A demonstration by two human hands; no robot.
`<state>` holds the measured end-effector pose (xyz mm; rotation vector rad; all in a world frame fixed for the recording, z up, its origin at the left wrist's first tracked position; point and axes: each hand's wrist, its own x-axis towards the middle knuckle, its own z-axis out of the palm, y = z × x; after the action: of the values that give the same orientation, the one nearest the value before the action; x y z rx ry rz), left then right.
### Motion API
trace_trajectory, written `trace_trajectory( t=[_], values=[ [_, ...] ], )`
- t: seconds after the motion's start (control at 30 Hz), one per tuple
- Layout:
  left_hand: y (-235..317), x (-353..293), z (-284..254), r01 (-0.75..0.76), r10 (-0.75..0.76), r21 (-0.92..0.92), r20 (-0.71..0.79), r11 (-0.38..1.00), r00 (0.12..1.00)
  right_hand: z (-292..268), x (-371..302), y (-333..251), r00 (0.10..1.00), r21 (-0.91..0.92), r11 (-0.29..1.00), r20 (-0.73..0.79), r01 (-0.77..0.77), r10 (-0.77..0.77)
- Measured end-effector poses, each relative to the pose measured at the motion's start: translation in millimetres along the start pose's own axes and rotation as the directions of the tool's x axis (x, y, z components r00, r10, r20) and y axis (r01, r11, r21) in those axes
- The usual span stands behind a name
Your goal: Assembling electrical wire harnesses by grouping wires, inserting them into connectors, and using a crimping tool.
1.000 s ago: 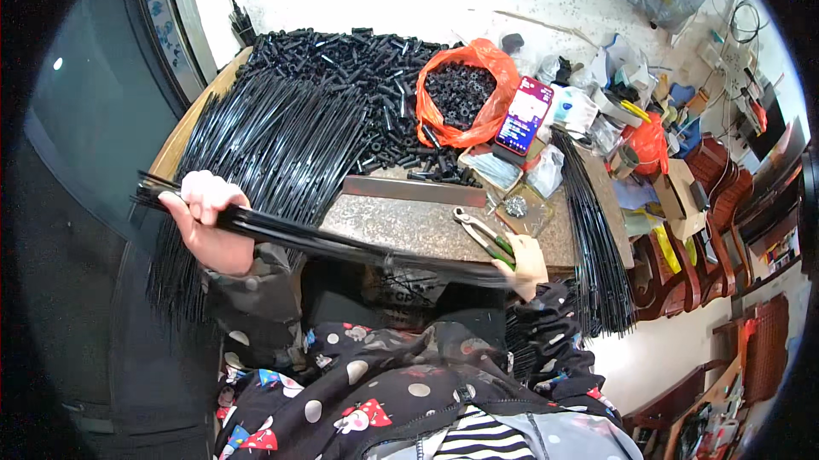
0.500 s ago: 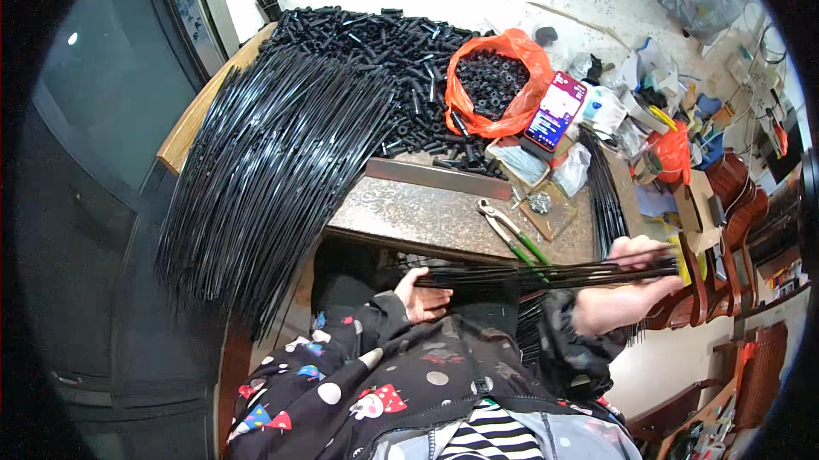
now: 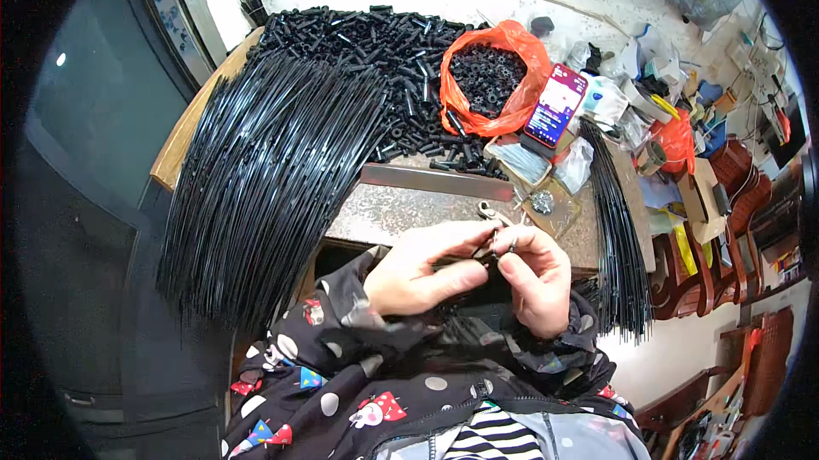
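Both my hands meet in front of the table's front edge. My left hand [image 3: 422, 271] pinches with thumb and forefinger, and my right hand [image 3: 539, 279] pinches close beside it. Small dark ends, like those of thin black rods, show between the fingertips; the rest is hidden by my hands and sleeves. A large fan of thin black rods [image 3: 273, 179] lies on the left, hanging over the front edge. Another bundle of black rods [image 3: 611, 238] lies right of my right hand. Just behind my fingertips, pliers [image 3: 490, 211] show only their jaws.
Short black tubes [image 3: 358, 42] are heaped at the back. An orange plastic bag [image 3: 534, 42] holds small black notched parts. Beside it stand a lit phone [image 3: 556, 110] and a clear box of thin pins [image 3: 519, 162]. A metal bar [image 3: 435, 180] lies nearer; clutter fills the right.
My hands were apart, with a bundle of black rods stretched between them. They have come together at fingertip level, and my right hand moved left. The pliers' green handles are now covered.
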<state>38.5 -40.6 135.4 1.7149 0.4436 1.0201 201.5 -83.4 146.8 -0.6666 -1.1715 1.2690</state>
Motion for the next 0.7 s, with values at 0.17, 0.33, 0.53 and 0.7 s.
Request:
trace_trajectory(
  t=[0.17,0.33,0.53,0.7],
  values=[
    [21,5,4,0.015,0.051,0.374,-0.165,0.927,0.985,9,3,0,0.990,-0.092,0.996,-0.134,0.023,-0.035],
    [12,10,14,-0.066,0.206,0.422,-0.296,0.904,0.933,6,1,7,0.963,-0.188,0.977,-0.230,0.099,-0.142],
    [-17,57,-17,0.246,-0.255,-0.103,-0.085,0.964,0.963,-24,23,16,0.949,0.034,0.999,-0.316,0.026,-0.015],
    [-150,169,-53,0.027,0.098,0.512,-0.214,0.859,0.972,-64,48,26,0.816,0.115,0.985,-0.577,0.132,-0.042]
  ],
)
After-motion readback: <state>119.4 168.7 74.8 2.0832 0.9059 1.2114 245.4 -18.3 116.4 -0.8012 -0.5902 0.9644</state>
